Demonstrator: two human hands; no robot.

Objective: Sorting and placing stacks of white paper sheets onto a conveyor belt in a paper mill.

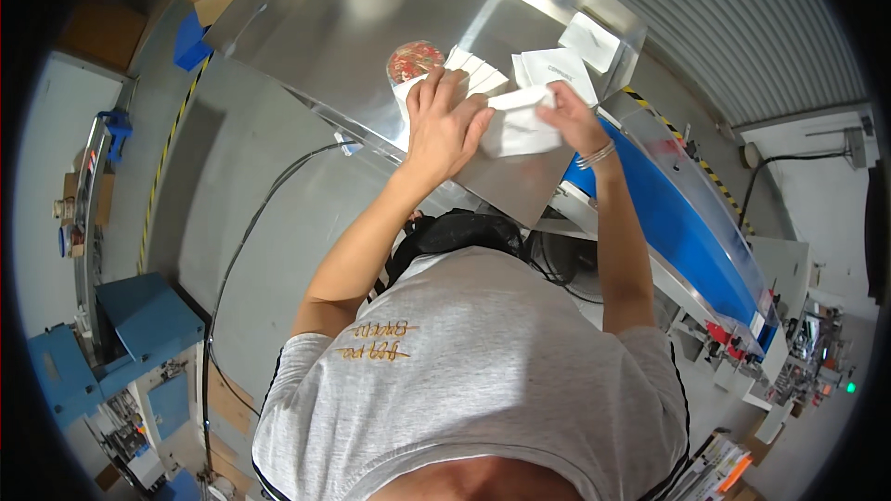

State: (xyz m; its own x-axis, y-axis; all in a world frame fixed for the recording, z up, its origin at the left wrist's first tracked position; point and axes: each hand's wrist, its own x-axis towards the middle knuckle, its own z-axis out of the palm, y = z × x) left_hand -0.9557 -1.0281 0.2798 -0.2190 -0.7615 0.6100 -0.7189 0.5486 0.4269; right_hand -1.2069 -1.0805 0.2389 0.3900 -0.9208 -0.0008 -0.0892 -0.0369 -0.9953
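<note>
My right hand (577,122) pinches the right end of a flat white packet (522,130), which is slightly blurred and tilted above the steel table's near edge. My left hand (441,128) reaches over a fanned row of white packets (478,71), its fingers apart and bent down onto them. Its thumb points right and comes close to the left end of the held packet; whether they touch is hard to tell. Just beyond the left fingers sits a clear round tub (415,61) with red and pale small pieces. Part of the white packets is hidden under the left hand.
More white packets (560,72) lie to the right on the steel table (343,37), with a white box (590,41) near its corner. A blue conveyor belt (682,232) with a clear guard runs down the right. A black cable (246,241) crosses the floor at left.
</note>
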